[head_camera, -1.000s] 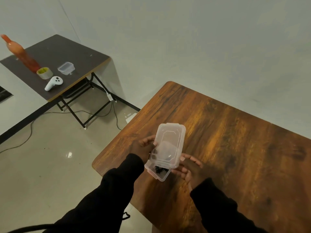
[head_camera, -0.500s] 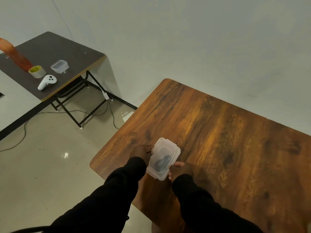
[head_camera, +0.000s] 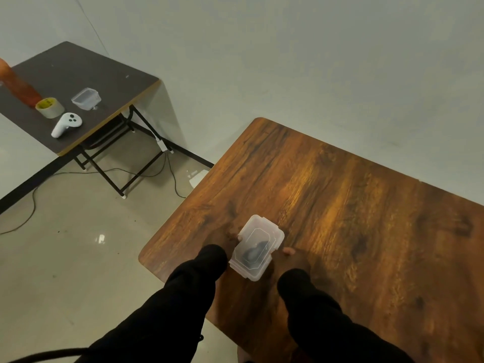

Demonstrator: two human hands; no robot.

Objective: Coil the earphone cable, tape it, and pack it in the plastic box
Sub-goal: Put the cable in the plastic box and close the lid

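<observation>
The clear plastic box (head_camera: 264,231) lies on the brown wooden table (head_camera: 353,218) near its left front corner, with its lid closed. Through the lid the coiled dark earphone cable (head_camera: 253,254) shows as a dark blur. My left hand (head_camera: 232,235) is mostly hidden by its black sleeve; its fingertips touch the box's left edge. My right hand (head_camera: 289,258) lies against the box's right side, one fingertip pointing a little away from it. Both hands hold the box flat on the table.
A darker folding table (head_camera: 110,72) stands at the back left with a tape roll (head_camera: 49,107), a small clear box (head_camera: 86,98), a white controller (head_camera: 66,124) and an orange bottle (head_camera: 18,86). Cables run across the floor (head_camera: 78,258) under it.
The lid, open a second ago, is now closed. The box has been lowered flat onto the table, and my hands have moved to its sides.
</observation>
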